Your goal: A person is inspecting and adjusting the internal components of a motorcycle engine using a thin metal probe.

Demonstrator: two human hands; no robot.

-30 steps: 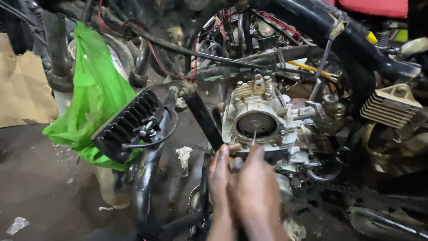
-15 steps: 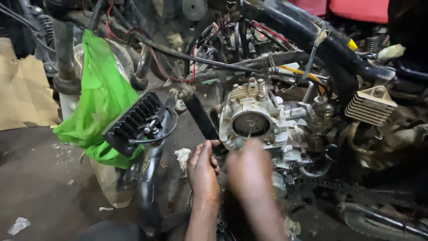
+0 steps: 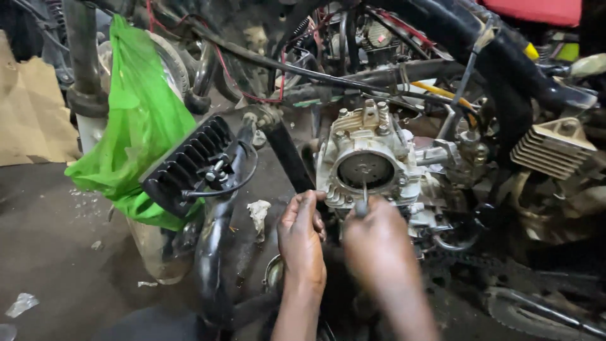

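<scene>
The right hand [image 3: 379, 243] is gripping a thin screwdriver [image 3: 364, 197], poking the metal engine [image 3: 369, 167] in the bike frame's middle. The left hand [image 3: 302, 237], fingers curled, is steadying its lower edge. The engine looks heavy, hard and greasy.

Grimy silver engine head [image 3: 372, 167] with round opening, thin tool [image 3: 363, 199], perhaps a screwdriver, upright below it.

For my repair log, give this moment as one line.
right hand: holds thin metal tool at silver engine casing | left hand: against casing's lower edge | green plastic bag: hanging left
</scene>
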